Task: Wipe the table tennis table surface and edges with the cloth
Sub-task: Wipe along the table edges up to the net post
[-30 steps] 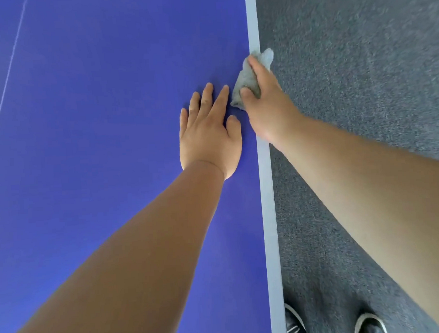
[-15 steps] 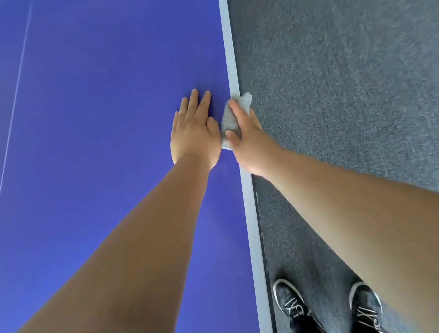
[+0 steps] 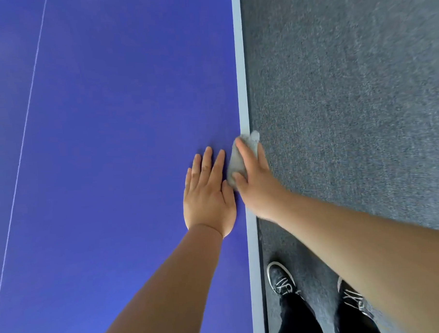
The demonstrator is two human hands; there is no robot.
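Note:
The blue table tennis table [image 3: 112, 146] fills the left of the view, with a white stripe along its right edge [image 3: 241, 77]. A small grey cloth [image 3: 236, 163] sits bunched over that edge. My right hand [image 3: 257, 182] grips it, thumb on the table side and fingers wrapped down over the edge. Just left of the cloth, my left hand [image 3: 207, 194] lies flat on the blue surface with fingers straight and together, its thumb almost touching the cloth. Much of the cloth is hidden under my right hand.
A thin white centre line [image 3: 23, 139] runs up the table at the left. Grey carpet [image 3: 348, 97] lies to the right of the table. My two black shoes with white laces [image 3: 281, 279] stand on it close to the table edge.
Both hands and the cloth have slid along the table's right edge toward me. My shoes have come further into view at the bottom.

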